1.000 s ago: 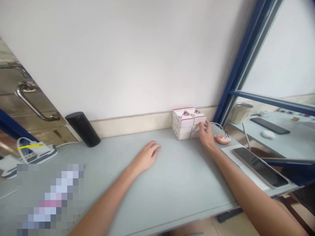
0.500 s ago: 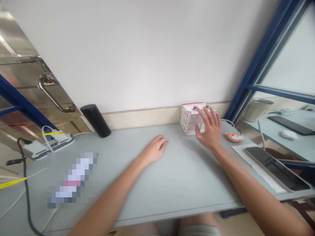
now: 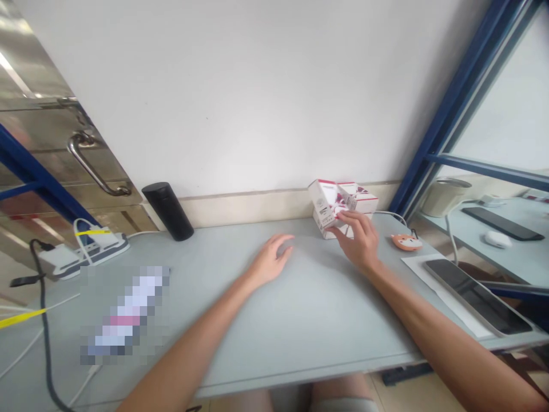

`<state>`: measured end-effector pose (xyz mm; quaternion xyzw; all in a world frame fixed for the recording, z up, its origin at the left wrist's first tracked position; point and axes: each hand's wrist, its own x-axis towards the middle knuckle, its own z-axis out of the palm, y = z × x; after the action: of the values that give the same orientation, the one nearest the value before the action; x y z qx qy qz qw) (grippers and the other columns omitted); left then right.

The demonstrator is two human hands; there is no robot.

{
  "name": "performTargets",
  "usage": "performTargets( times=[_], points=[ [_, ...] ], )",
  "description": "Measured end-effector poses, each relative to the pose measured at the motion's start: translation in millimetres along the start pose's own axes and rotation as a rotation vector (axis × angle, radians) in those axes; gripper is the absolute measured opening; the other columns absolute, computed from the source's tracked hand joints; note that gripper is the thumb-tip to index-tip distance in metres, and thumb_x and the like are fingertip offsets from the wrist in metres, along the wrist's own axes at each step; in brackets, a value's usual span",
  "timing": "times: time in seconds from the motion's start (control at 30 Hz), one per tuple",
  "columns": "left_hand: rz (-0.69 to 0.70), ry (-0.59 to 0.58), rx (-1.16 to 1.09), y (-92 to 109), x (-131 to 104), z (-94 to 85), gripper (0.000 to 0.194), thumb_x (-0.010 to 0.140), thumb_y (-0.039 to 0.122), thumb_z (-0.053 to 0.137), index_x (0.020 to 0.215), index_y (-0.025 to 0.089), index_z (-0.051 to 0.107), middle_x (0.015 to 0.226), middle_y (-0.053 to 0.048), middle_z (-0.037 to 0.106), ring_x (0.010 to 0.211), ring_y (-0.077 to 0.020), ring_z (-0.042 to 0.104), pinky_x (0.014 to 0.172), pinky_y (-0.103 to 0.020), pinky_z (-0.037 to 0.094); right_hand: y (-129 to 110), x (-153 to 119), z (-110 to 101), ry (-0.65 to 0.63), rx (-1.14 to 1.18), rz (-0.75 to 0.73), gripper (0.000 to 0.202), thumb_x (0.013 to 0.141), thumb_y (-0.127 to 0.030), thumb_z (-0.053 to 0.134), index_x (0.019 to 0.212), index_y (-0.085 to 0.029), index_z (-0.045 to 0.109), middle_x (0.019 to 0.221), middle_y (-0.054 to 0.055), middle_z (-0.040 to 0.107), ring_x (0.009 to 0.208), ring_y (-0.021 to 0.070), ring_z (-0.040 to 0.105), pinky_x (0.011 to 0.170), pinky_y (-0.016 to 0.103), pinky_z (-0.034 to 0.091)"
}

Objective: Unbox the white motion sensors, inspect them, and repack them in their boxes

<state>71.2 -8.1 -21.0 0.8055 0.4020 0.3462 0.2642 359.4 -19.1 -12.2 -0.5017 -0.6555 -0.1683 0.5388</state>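
My right hand [image 3: 359,239] pinches the near end of a small white box with red print [image 3: 328,200], thumb below and fingers on top. That box is tilted, its far end raised above the others. Under and beside it stand more white boxes of the same kind [image 3: 363,200], stacked against the wall; my fingers hide part of them. My left hand [image 3: 271,258] rests on the grey desk [image 3: 295,332] left of the stack, fingers loosely curved and apart from the thumb, holding nothing.
A black cylinder [image 3: 168,212] stands near the wall at left, beside a power strip [image 3: 92,256] with cables. A blurred-out device [image 3: 126,315] lies at front left. On the right are an orange animal-faced item [image 3: 406,242] and a dark phone-like slab [image 3: 476,294] on white paper.
My right hand has come down from above the stack and closed on one box, which has tipped up. My left thumb and fingers have spread slightly; that hand stays in place.
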Motion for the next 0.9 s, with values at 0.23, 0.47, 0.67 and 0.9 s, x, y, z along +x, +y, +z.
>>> performTargets(
  times=[0.23,0.47,0.67,0.9],
  points=[
    [-0.17,0.381,-0.43,36.3,-1.6,0.4,0.073,0.107,0.05,0.047,0.166,0.031,0.01,0.15,-0.012,0.06,0.126,-0.0245,0.067,0.107,-0.042,0.055,-65.2,-21.5,5.7,-0.573,0.38,-0.278,0.024,0.099,-0.046,0.067,0.118,-0.032,0.069,0.123,0.008,0.076,0.106,0.0291,0.076,0.09,0.046,0.063],
    [0.168,0.224,0.507,28.8,-12.5,-10.1,0.083,0.091,0.019,0.07,0.164,0.033,0.034,0.149,-0.013,0.055,0.141,-0.0357,0.049,0.125,-0.054,0.028,-77.5,-24.4,10.5,-0.508,0.75,0.203,0.08,0.097,-0.052,0.068,0.159,-0.032,0.023,0.154,0.018,0.049,0.117,0.0289,0.071,0.102,0.053,0.058],
    [0.352,0.033,0.72,31.4,-11.4,-7.5,0.08,0.095,0.02,0.067,0.165,0.034,0.031,0.14,-0.012,0.058,0.131,-0.0327,0.054,0.118,-0.056,0.032,-80.2,-17.7,7.3,-0.747,0.813,0.476,0.068,0.094,-0.054,0.07,0.15,-0.026,0.043,0.136,0.014,0.061,0.094,0.0227,0.071,0.088,0.045,0.062],
    [0.336,0.201,0.689,23.9,-7.0,-14.8,0.069,0.09,0.04,0.079,0.152,0.036,0.048,0.141,-0.012,0.055,0.128,-0.032,0.054,0.112,-0.05,0.042,-60.3,-9.6,4.0,-0.594,0.82,0.555,0.05,0.098,-0.033,0.051,0.148,-0.029,0.047,0.109,0.006,0.068,0.081,0.02,0.067,0.084,0.045,0.061]
  ],
)
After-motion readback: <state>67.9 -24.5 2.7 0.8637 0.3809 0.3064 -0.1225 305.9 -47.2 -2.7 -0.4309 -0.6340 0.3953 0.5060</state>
